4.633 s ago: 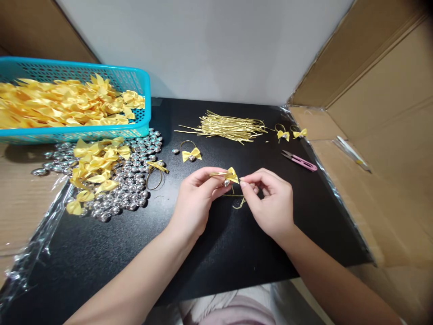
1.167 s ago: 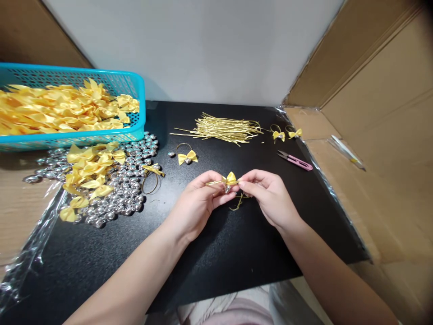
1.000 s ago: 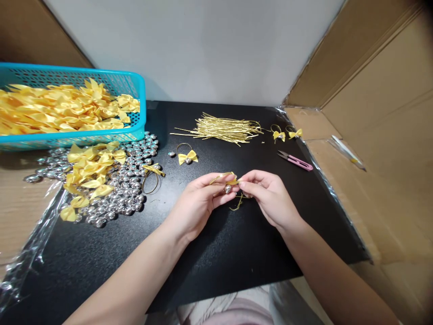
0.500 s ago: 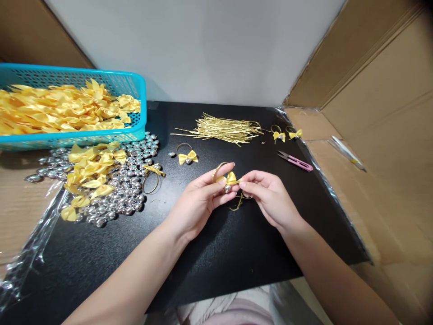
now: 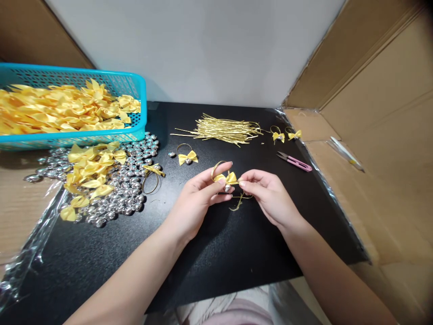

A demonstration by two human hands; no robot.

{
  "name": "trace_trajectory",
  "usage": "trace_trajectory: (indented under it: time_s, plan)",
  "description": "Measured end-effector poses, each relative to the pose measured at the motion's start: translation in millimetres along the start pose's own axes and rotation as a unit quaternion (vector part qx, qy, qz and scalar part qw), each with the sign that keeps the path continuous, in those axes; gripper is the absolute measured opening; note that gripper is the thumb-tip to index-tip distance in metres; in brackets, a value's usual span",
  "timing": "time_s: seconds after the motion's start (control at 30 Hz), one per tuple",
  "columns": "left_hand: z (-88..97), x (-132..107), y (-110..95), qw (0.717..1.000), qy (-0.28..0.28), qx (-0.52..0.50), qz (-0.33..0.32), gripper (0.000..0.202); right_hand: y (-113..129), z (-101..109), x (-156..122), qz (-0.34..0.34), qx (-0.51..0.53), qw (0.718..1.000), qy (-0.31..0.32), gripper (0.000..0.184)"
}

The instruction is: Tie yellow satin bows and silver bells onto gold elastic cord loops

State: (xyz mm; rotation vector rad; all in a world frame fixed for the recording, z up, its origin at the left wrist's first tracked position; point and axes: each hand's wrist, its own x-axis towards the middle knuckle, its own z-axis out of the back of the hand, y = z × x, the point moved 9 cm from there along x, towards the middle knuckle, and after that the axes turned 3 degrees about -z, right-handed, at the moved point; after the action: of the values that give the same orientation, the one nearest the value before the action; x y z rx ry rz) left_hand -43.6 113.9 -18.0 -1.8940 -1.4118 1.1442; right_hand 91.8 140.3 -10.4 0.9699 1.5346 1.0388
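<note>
Grips of left hand (image 5: pixel 198 203) and right hand (image 5: pixel 270 196) pinch yellow bow (image 5: pixel 230 178), scissors (image 5: pixel 293 161) well apart.

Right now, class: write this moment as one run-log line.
left hand: pinches yellow bow | right hand: pinches bow's other end | nearby: gold strands, pink snips, silver beads

- Small yellow satin bow (image 5: pixel 231 177): held above the black tabletop, wings spread sideways, pinched at its left wing by the left hand (image 5: pixel 194 203) and at its right by the right hand (image 5: pixel 270 196).
- Gold cord loop (image 5: pixel 216 168): arches up from the bow's left side.
- Silver bead (image 5: pixel 227 187): hangs just under the bow's knot.
- Loose gold cord tail (image 5: pixel 238 201): dangles below the bow, curling.
</note>
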Motion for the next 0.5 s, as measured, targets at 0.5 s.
trace_trajectory:
  time_s: [0.5]
  plan:
    - [2.7,0.1,-2.6,0.999,-0.026,-0.008,-0.025,0.009,22.1,3.1,-13.0,0.109,-0.125,0.984,-0.064,0.006]
